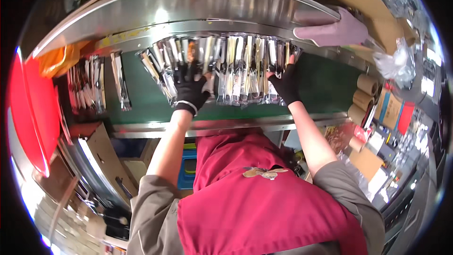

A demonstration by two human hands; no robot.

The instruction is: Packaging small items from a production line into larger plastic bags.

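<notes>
A row of slim clear-wrapped packets (242, 71) lies side by side across the green belt (325, 82). Pale and white strips and dark pieces show through the wrapping; what they are exactly is too small to tell. My left hand (189, 85), in a black glove with bare fingertips, lies over the left part of the row with its fingers spread. At the row's right end is my right hand (285, 85), gloved alike, its thumb and fingers apart against the outermost packets. Several packets left of my left hand lie slanted.
More packets (87, 84) are bunched at the belt's left, with a separate packet (121, 81) beside them. A metal rail (203, 2) runs along the far side, a pink glove (332, 30) draped over its right end. Cardboard tubes (363, 99) stand right; a red container (35, 108) stands left.
</notes>
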